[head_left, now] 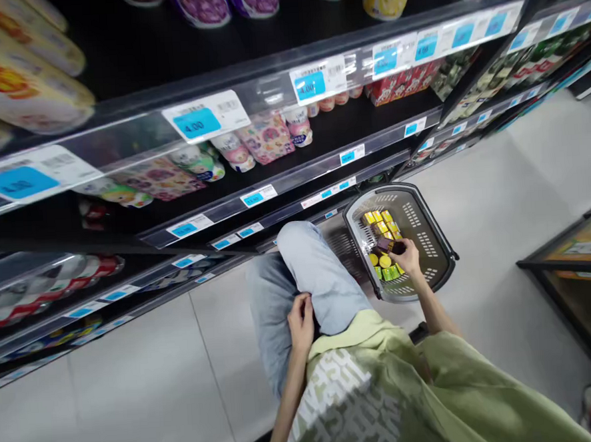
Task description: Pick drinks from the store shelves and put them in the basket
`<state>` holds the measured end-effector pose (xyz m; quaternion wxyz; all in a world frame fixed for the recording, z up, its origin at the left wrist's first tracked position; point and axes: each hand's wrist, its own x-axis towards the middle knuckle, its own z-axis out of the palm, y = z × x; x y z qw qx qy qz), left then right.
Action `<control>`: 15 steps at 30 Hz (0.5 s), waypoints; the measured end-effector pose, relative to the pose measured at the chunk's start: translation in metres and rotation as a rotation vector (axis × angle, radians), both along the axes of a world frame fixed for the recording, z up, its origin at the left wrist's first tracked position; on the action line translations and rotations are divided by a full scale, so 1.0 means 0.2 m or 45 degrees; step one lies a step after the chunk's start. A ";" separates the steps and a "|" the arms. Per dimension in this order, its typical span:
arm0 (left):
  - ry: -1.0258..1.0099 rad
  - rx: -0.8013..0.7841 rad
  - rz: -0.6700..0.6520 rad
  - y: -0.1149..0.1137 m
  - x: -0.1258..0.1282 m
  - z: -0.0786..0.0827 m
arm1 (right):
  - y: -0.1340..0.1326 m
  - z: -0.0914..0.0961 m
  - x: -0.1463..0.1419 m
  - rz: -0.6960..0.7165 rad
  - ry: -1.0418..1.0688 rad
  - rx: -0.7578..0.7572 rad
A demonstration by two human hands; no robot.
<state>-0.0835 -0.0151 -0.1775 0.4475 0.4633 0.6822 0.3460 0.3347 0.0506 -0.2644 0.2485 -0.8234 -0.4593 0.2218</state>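
Observation:
I am crouched before black shop shelves. My right hand (406, 257) reaches into a grey shopping basket (428, 221) on the floor and is closed on a small dark purple packet (386, 245). Yellow and green small boxes (382, 224) lie in the basket under it. My left hand (300, 321) rests on my light blue trouser leg (319, 273) with its fingers curled against the cloth, holding nothing that I can see.
Shelves (293, 174) with blue price tags run along the left and back, stocked with colourful pouches (265, 137), cups and cans. A dark low stand (573, 264) is at the right. Pale tiled floor (499, 202) lies around the basket.

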 end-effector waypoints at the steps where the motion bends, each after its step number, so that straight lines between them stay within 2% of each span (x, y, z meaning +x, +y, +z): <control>1: 0.006 -0.007 -0.003 0.01 0.00 -0.01 | 0.00 -0.03 0.04 0.015 -0.031 -0.068; 4: 0.041 -0.031 0.010 0.06 0.02 -0.02 | 0.02 -0.11 0.13 0.051 -0.073 -0.209; 7: 0.094 -0.067 0.027 0.10 0.04 -0.03 | 0.11 -0.20 0.16 0.119 -0.074 -0.271; 11: 0.104 -0.115 0.053 0.13 0.05 -0.04 | 0.24 -0.36 0.14 0.219 -0.092 -0.366; 15: 0.129 -0.172 0.120 0.11 0.02 -0.04 | 0.36 -0.54 0.11 0.329 -0.152 -0.595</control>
